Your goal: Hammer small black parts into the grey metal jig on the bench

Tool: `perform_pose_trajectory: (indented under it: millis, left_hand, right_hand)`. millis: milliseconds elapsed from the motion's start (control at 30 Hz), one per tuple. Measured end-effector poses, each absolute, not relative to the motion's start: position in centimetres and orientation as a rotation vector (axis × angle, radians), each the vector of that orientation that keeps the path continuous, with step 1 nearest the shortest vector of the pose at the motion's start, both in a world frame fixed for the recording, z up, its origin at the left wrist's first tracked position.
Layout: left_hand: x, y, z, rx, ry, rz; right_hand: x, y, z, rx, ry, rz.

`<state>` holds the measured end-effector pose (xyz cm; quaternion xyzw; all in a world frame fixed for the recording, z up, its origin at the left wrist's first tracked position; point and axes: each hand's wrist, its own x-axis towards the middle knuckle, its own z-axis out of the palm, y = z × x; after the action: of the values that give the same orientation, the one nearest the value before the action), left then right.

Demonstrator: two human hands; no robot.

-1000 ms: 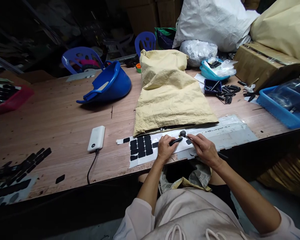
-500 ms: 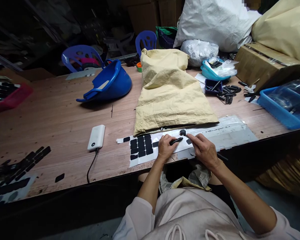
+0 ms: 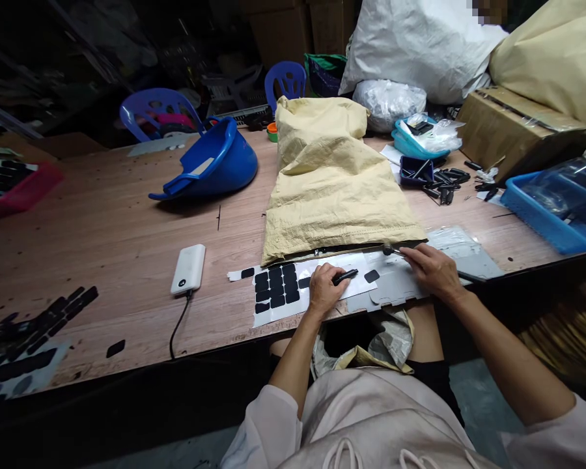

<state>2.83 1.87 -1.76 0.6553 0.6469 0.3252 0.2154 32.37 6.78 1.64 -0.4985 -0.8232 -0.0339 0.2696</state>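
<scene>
My left hand (image 3: 325, 288) is closed around a short black tube-shaped piece (image 3: 346, 277), which points right over a white sheet (image 3: 359, 286). In my right hand (image 3: 434, 270) is a small hammer, gripped by its handle. The dark hammer head (image 3: 387, 249) is up and to the right of the black piece, apart from it. A loose black rounded patch (image 3: 372, 276) lies on the sheet between my hands. Left of my left hand, several black rounded patches (image 3: 276, 284) sit in rows on white backing.
Behind my hands a yellow sack (image 3: 342, 176) lies on the table, with a blue scoop (image 3: 219, 159) to its left. A white power bank (image 3: 188, 269) with a cable is at left. Black pieces (image 3: 446, 182), a blue basket (image 3: 549, 208) and a cardboard box (image 3: 522, 127) stand right.
My right hand has moved right with the hammer, carrying its head away from the black piece and uncovering the loose patch. My left hand has stayed nearly in place.
</scene>
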Motion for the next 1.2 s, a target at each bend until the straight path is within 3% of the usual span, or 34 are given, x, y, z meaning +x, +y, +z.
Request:
perform_pose_trajectory:
  millis: [200, 433, 567, 700, 967, 1200]
  left_hand:
    - [3.0, 1.8, -1.7, 1.855, 1.831, 0.848]
    - [2.6, 1.4, -1.1, 1.935, 1.811, 0.841]
    - [3.4, -2.3, -0.7, 2.051, 1.458, 0.919]
    - [5.1, -7.9, -2.3, 1.971, 1.152, 0.679]
    - [6.3, -9.4, -7.4, 1.568, 1.817, -0.086]
    - [6.1, -8.8, -2.3, 1.648, 1.704, 0.184]
  right_hand:
    - [38.0, 11.6, 0.3, -1.194, -2.46, 0.036]
    - [37.3, 11.7, -0.6, -1.312, -2.359, -0.02]
    - [36.9, 11.3, -0.3, -1.357, -2.332, -0.005]
    - [36.8, 11.3, -0.3, -1.38, -2.32, -0.001]
    - [36.9, 11.4, -0.5, -1.39, -2.312, -0.003]
    - [36.9, 11.4, -0.7, -1.371, -2.313, -0.036]
